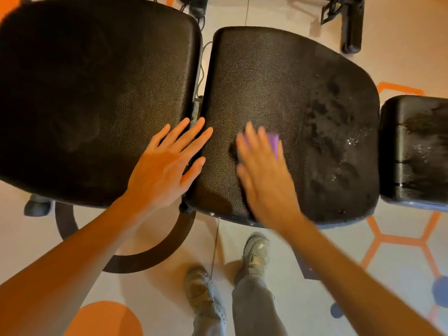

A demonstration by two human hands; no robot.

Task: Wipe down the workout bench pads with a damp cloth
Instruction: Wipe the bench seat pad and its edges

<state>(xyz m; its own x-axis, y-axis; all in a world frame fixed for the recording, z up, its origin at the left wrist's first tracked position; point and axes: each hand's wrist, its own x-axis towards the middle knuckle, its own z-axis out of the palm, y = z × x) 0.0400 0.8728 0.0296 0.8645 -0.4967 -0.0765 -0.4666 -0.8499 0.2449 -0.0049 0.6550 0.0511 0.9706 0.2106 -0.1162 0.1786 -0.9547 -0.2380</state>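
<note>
Head view looked straight down on a black workout bench made of three padded parts. The biggest was the long back pad (92, 98) on the left side, dry and dull in its surface. Next to it, across a narrow gap, lay the middle seat pad (278, 93), whose right part showed dark wet marks and some small water drops. The smallest one, the end pad (414, 146), stood at the right edge and was also wet in patches.

The left hand (167, 163) lay flat and open, fingers spread, over the gap between the back pad and the seat pad, holding nothing. The right hand (261, 170) was blurred; it pressed flat on the purple cloth (274, 141) on the seat pad, with the fingers stretched over it and not curled around it.

The cloth seemed soft, thin and light, and being damp it would probably cling a little to the grained vinyl. I judge it is best held under the flat palm, or pinched at the free corner that showed beyond the fingers. The pads looked firm but a little springy, and slippery where they were wet.

I judge the back pad was not wiped yet.

No brand, label or writing could be read on the bench or the cloth.
</note>
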